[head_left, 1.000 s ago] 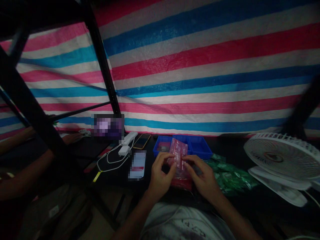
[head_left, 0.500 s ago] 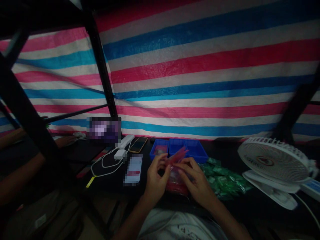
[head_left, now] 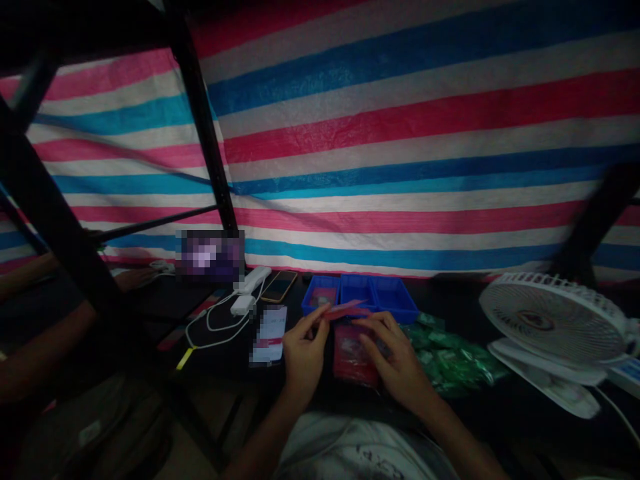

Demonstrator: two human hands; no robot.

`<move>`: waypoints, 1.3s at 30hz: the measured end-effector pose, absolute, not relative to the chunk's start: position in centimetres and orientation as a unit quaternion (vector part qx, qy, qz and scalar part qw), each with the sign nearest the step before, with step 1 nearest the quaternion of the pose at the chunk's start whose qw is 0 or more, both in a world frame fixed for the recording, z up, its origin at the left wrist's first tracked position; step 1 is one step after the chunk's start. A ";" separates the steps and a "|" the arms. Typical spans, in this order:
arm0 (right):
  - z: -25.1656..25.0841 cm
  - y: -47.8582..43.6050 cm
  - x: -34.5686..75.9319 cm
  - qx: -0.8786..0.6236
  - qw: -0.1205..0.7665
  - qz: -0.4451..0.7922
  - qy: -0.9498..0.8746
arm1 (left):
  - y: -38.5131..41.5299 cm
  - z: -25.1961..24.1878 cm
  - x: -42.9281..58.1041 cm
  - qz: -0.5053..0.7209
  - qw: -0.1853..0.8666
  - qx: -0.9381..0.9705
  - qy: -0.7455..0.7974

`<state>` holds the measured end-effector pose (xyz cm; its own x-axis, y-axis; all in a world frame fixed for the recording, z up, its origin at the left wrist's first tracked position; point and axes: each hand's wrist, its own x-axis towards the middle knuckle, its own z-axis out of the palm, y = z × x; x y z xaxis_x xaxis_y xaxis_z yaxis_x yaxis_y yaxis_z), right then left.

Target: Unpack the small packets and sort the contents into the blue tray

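My left hand [head_left: 304,351] pinches a thin red plastic strip [head_left: 346,310] between thumb and fingers, and the strip runs right across the gap between my hands. Below it lies a red plastic packet [head_left: 351,357], with my right hand [head_left: 393,351] over its right edge. Those fingers touch the packet, but the dim light hides whether they grip it. A blue divided plastic tray [head_left: 361,299] stands just beyond my hands, with something reddish in its left compartment.
A heap of green foil packets [head_left: 450,355] lies right of my right hand, and a white clip fan [head_left: 547,323] stands beyond it. On the left are a blurred paper [head_left: 267,335], white charger and cables [head_left: 243,305], and a phone [head_left: 279,286]. A co-worker's hand [head_left: 133,278] shows behind a dark metal frame post [head_left: 60,220].
My left hand has moved left, and the thin red strip now stretches flat from it. The red packet lies lower and apart from that hand.
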<state>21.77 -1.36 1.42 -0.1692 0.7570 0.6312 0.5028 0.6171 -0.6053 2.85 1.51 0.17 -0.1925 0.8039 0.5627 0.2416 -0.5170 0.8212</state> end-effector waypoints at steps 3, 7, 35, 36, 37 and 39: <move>1.3 -1.3 21.8 -0.419 0.489 0.128 -0.754 | 1.6 0.4 2.8 0.603 0.150 0.624 0.474; 1.2 -1.2 21.8 -0.414 0.488 0.129 -0.757 | 1.9 0.4 2.4 0.525 0.016 0.673 0.521; 1.1 -1.2 21.8 -0.411 0.491 0.119 -0.759 | 2.4 -0.9 2.9 0.287 -0.148 0.738 0.592; 1.1 -1.2 21.8 -0.410 0.491 0.119 -0.759 | 2.5 -0.9 2.9 0.288 -0.147 0.740 0.590; 1.1 -1.2 21.8 -0.409 0.489 0.120 -0.761 | 2.5 -1.0 2.8 0.292 -0.146 0.739 0.589; 1.1 -1.2 21.8 -0.405 0.487 0.122 -0.764 | 2.5 -1.1 2.8 0.302 -0.147 0.737 0.587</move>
